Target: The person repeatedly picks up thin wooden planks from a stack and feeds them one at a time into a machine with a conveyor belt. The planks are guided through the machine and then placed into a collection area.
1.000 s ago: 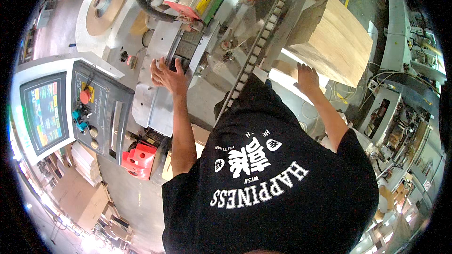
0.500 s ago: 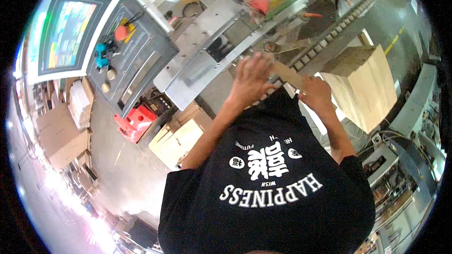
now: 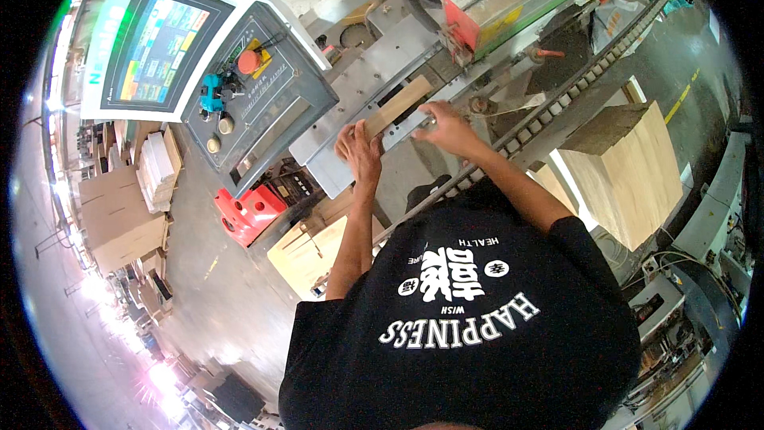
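A flat, light-brown wooden strip (image 3: pixel 399 106) lies slantwise over the metal bed of a machine, across its dark slot. My left hand (image 3: pixel 362 155) grips the strip's near-left end, fingers and thumb around it. Just right of the strip is my right hand (image 3: pixel 450 130), thumb and forefinger apart at the bed's near edge, with nothing visible between them. The bed's smooth metal plate (image 3: pixel 322 161) extends to the left of my left hand.
A control panel with a lit screen (image 3: pixel 159 48) and knobs stands at left. A red guard plate (image 3: pixel 461 25) sits beyond my right hand. A chain conveyor (image 3: pixel 557 99) runs diagonally at right, beside a stack of wooden boards (image 3: pixel 629 179). A red plastic piece (image 3: pixel 251 215) lies lower left.
The wooden strip has moved from near my body at the conveyor onto the machine bed. My left hand has shifted left to its end; my right hand has moved left and let go.
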`<state>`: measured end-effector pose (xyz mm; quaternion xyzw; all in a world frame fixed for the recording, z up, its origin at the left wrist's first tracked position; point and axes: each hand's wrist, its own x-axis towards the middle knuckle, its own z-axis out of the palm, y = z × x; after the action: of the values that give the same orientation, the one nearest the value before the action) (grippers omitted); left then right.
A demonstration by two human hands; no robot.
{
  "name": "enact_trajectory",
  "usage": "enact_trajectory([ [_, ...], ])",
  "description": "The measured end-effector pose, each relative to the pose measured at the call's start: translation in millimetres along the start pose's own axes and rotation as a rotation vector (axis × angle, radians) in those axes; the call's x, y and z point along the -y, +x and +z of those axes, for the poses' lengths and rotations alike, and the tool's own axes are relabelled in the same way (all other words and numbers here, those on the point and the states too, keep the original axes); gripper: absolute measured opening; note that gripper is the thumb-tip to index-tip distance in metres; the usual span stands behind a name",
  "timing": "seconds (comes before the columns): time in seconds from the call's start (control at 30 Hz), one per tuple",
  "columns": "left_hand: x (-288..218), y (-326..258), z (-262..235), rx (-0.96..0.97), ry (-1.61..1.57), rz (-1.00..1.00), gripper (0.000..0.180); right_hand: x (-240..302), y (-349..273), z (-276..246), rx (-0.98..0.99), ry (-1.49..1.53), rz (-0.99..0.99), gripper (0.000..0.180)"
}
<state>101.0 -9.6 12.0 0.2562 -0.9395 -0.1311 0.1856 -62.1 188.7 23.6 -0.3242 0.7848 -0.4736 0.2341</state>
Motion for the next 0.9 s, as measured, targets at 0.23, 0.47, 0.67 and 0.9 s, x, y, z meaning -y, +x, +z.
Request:
enact_trajectory([
  [0.23,13.5,16.4,15.8,-0.173,0.083,-0.135,0.065,12.2,48.2,52.6,0.089,0.835,0.254,0.078],
  [0.47,57.6,12.2,-0.3,-0.145,0.124,-0.058,0.071,35.6,36.8,64.7,0.071,0.984,0.263,0.071],
  [0.67,72.1,11.2,-7.0,-0.107,0.116,-0.037,0.082,30.9,32.0,65.3,0.044,1.003,0.193,0.067],
  [0.9,24.3,41.0,22.4,-0.056,0.097,-0.005,0.084,-3.2,45.3,41.8,-0.128,1.017,-0.019,0.059],
])
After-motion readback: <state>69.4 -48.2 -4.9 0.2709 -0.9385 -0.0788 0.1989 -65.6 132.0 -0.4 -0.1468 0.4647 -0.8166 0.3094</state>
